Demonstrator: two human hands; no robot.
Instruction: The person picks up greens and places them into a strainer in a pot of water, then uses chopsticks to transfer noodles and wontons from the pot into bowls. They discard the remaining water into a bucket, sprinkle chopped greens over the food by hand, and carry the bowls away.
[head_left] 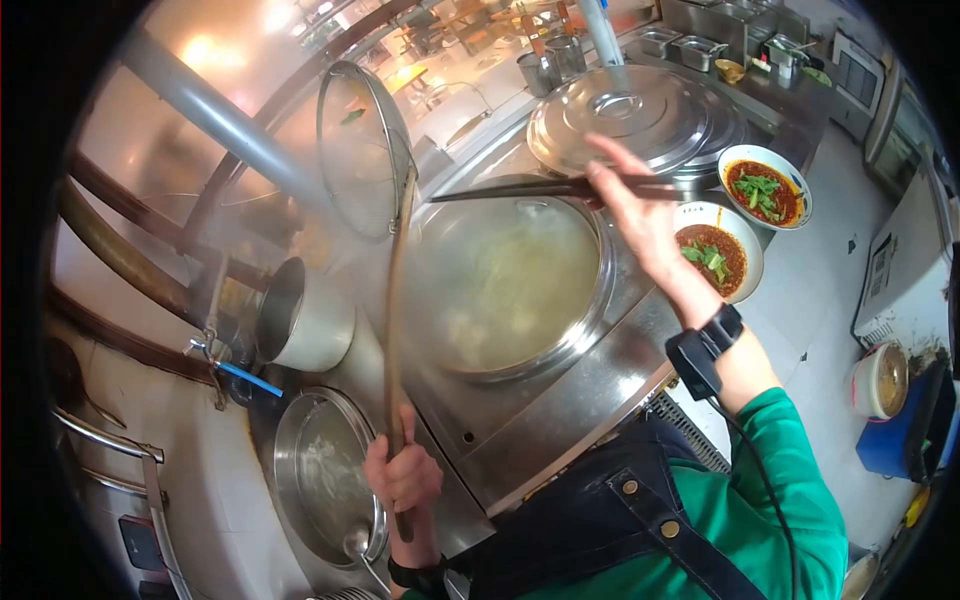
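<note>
My left hand (403, 474) is wrapped round the lower end of a long wooden handle (395, 310). The handle rises to a round mesh strainer (362, 150), tilted up at the back left of a large pot (510, 285) of cloudy, steaming liquid. Over the pot's far right rim, my right hand (640, 215) holds long dark chopsticks (530, 188), their tips pointing left near the strainer. One finger of that hand stretches out. Just right of this hand sits a bowl of red sauce with greens (712, 255); a similar bowl (766, 190) stands behind it.
Metal lids (617, 115) lie behind the large pot. On the left are a smaller pot of liquid (325, 475), an empty-looking metal pot (300, 318) and a tap with a blue handle (250, 378). A grey pipe (205, 110) crosses the upper left.
</note>
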